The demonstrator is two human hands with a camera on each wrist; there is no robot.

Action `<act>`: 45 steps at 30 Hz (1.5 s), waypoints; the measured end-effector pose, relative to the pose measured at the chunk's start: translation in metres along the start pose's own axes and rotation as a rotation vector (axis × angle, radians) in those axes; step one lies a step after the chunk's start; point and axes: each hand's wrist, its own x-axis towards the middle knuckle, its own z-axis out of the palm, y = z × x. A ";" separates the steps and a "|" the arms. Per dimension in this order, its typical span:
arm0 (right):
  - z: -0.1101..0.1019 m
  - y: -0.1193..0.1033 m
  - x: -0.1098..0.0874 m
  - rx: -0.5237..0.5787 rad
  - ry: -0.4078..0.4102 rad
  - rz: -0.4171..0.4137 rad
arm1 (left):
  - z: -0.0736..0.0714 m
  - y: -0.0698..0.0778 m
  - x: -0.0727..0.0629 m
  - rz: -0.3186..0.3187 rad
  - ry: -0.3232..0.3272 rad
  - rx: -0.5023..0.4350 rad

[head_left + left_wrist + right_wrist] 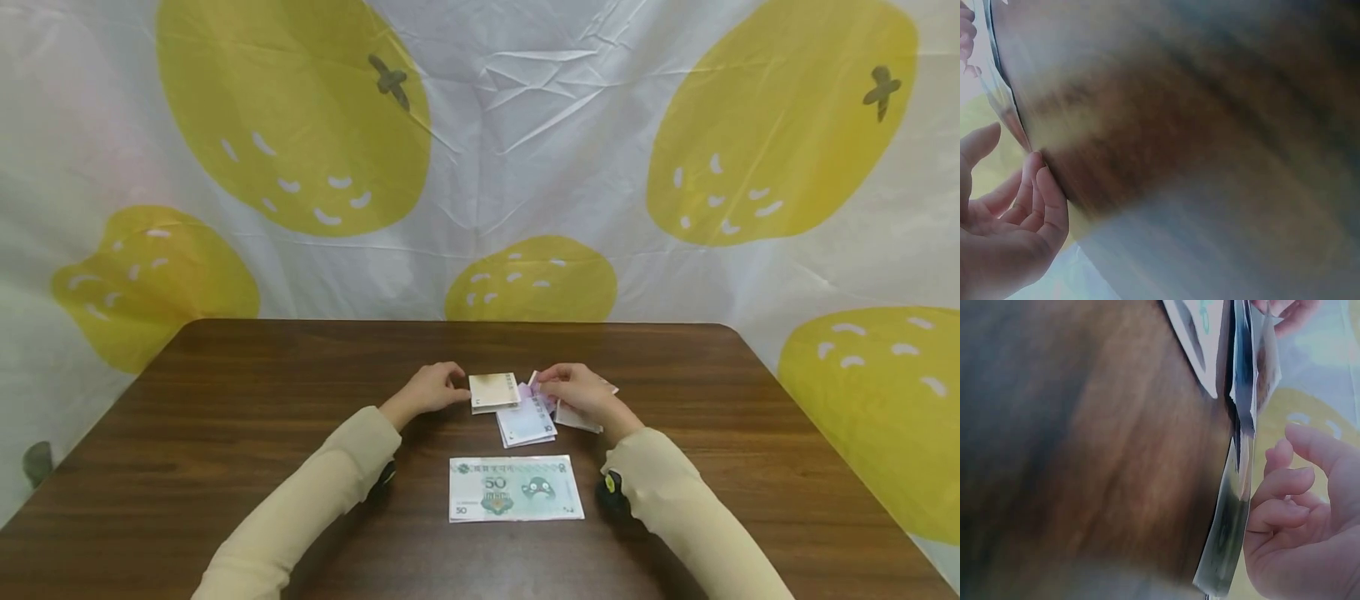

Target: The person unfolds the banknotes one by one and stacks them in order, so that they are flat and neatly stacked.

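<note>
At the left edge of a folded yellowish play banknote [492,390] is my left hand [431,390]. In the left wrist view its thumb [984,142] stands apart from the fingers, whose tips rest on the table. My right hand [581,390] is over a folded note [577,418] at the right, partly hidden under it, with its fingertips by a purplish note [545,401]. The right wrist view shows its fingers [1282,515] loosely bent, with nothing visible between them and the thumb. A pale bluish folded note [527,422] lies between the hands, overlapping its neighbours.
A flat green 50 note [516,489] lies nearer to me on the brown wooden table [300,367]. Behind the table hangs a white cloth [525,167] printed with yellow fruit. A dark object [37,463] stands beyond the left table edge.
</note>
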 end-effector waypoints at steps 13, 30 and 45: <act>0.011 -0.011 0.006 -0.115 -0.003 -0.055 | -0.014 0.036 -0.015 -0.036 -0.098 0.197; 0.022 -0.016 0.013 -0.275 -0.063 -0.040 | -0.013 0.039 -0.012 -0.113 -0.133 0.205; 0.019 -0.023 0.017 -0.422 -0.160 -0.085 | -0.013 0.040 -0.012 -0.120 -0.133 0.206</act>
